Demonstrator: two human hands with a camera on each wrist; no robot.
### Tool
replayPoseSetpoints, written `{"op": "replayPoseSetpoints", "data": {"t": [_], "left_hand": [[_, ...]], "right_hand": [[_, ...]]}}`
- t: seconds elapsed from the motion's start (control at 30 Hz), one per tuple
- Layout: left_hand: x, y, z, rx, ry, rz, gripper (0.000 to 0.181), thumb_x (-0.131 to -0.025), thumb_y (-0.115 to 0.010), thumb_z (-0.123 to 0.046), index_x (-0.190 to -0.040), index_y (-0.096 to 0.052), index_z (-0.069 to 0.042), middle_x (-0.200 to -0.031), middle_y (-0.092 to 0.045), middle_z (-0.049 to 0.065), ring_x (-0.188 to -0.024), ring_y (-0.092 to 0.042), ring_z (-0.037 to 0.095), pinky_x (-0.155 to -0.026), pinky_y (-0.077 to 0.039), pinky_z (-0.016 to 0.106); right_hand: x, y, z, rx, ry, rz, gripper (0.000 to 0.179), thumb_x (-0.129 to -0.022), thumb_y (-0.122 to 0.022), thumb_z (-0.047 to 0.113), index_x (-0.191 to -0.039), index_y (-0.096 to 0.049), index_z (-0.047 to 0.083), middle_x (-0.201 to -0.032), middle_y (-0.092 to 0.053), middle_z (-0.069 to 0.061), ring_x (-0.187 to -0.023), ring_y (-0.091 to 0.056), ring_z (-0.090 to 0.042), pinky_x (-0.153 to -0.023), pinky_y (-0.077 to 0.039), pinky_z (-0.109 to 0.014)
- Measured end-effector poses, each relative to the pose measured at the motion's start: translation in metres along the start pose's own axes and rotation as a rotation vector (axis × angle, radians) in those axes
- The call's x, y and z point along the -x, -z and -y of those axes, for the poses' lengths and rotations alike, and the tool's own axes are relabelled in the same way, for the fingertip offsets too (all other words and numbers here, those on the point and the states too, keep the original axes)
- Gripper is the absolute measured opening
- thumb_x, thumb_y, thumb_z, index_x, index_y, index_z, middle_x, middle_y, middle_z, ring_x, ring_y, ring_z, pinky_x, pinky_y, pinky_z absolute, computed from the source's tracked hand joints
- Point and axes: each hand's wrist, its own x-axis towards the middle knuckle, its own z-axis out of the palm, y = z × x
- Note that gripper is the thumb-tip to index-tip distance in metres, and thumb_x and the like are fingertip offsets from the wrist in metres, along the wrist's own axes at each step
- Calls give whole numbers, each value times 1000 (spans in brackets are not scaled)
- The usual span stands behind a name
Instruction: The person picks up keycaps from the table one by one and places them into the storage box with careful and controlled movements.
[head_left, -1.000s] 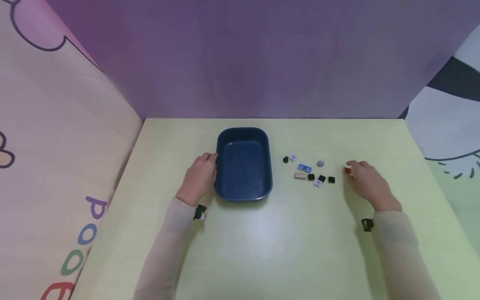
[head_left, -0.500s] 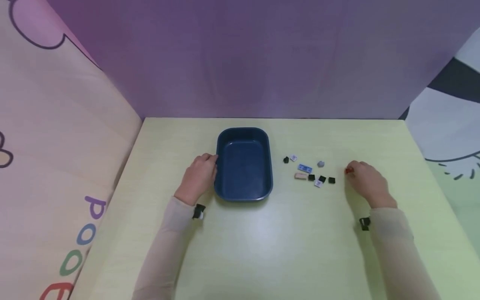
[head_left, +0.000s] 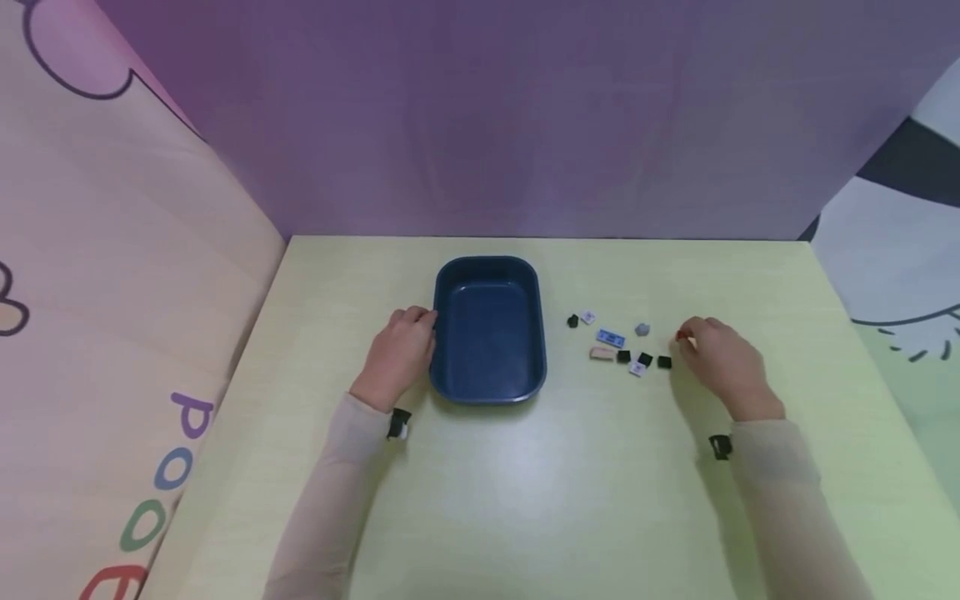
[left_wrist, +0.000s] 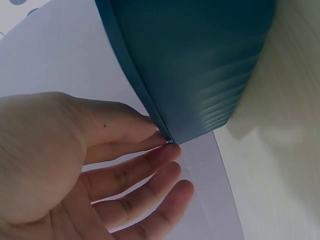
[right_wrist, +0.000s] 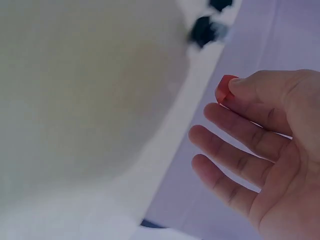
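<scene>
A dark blue rectangular tray (head_left: pixel 487 392) with rounded corners stands on the table, nothing lying inside it. At its left side my left hand (head_left: pixel 397 354) pinches the rim between thumb and fingers; the left wrist view shows the tray's outer wall (left_wrist: pixel 200 65) beyond the fingertips. My right hand (head_left: pixel 723 362) pinches a small red piece (right_wrist: pixel 226 90) between thumb and index finger, the other fingers spread loosely. The right hand is over the table, just right of a group of small pieces. Nearest to it are a black square piece (head_left: pixel 664 362) and a grey rounded piece (head_left: pixel 642 330).
Between tray and right hand lie a blue rectangular piece (head_left: pixel 611 338), a beige bar (head_left: pixel 602 354), white square pieces (head_left: pixel 588 317) and several black pieces (head_left: pixel 624 357). A purple panel (head_left: pixel 480 125) rises at the table's back edge. A printed panel (head_left: pixel 135 275) stands at the left.
My right hand has closed thumb and finger on the red piece, picked it up and moved slightly left with it. The left hand stays on the tray's rim.
</scene>
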Motion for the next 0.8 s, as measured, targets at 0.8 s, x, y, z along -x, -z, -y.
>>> {"op": "replayPoseSetpoints", "data": {"t": [0.8], "left_hand": [[1,-1,-1,-44,-29,-7,35,-97,-62,-6,-128,-62,8,-125,-62,23,-110,-58,39,-84,-57,46]], "right_hand": [[-27,-22,157,-15,506,-228,12,-93,-66,14,-99,-71,5,-92,-68,-10,-81,-61,-28,-65,-55,-40]]}}
